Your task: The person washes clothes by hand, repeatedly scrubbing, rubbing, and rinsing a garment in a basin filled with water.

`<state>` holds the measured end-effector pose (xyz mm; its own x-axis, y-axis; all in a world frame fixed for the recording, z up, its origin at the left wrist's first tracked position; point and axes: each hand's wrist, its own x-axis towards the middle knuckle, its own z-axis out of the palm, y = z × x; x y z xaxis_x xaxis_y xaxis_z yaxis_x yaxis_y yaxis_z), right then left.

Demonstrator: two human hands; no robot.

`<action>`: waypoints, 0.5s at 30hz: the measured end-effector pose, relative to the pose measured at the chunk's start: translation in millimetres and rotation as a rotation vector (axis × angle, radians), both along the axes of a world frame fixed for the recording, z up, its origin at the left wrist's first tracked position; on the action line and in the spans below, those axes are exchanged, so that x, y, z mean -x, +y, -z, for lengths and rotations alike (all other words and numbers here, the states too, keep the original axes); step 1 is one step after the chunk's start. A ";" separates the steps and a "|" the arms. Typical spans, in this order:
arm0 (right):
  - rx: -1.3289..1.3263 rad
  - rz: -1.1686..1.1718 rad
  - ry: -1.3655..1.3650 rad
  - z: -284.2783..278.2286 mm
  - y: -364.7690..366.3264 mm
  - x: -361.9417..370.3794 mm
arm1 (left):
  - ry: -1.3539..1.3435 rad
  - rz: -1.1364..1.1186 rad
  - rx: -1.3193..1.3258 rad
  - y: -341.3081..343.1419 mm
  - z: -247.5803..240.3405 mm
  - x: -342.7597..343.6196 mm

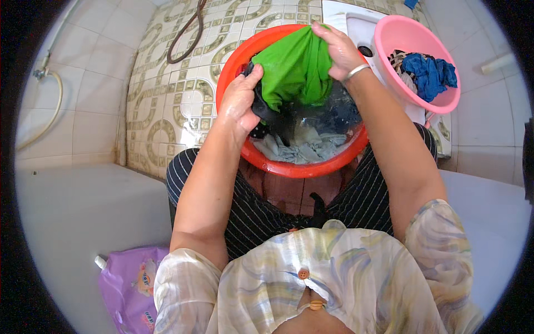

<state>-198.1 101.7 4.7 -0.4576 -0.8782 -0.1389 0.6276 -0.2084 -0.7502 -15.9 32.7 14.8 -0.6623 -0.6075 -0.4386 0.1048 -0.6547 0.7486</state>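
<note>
A wet bright green garment [295, 69] is stretched between my two hands above a red plastic basin [311, 170]. My left hand [241, 99] is closed on its left side, where a dark edge or cloth also hangs by the fingers. At the upper right, my right hand [338, 51] pinches the garment's top edge; a silver bangle circles that wrist. Below the green cloth the basin holds water with dark clothes [339, 114] and pale grey-white cloth [303, 146] in it. The garment's lower part hangs down at the water.
A pink basin [384, 36] with blue and patterned clothes [428, 75] stands at right on a white fixture [336, 10]. A brown hose [198, 33] lies on the tiles. At left are a tap with a pale hose [58, 100] and a purple refill pouch [125, 284].
</note>
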 end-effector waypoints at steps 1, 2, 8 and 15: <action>0.001 -0.005 -0.004 -0.3 -5.0 -10.3 | 0.055 0.033 -0.066 -2.1 4.3 1.0; -0.070 0.004 0.256 0.0 -9.2 -20.4 | 0.111 0.073 -0.135 -2.2 8.5 4.1; 0.305 0.150 1.593 -3.2 1.7 -124.3 | 0.323 -0.090 0.175 21.7 37.6 -12.1; -0.190 0.081 1.831 5.7 -12.8 -75.3 | -0.074 -0.139 -0.191 30.0 15.2 24.6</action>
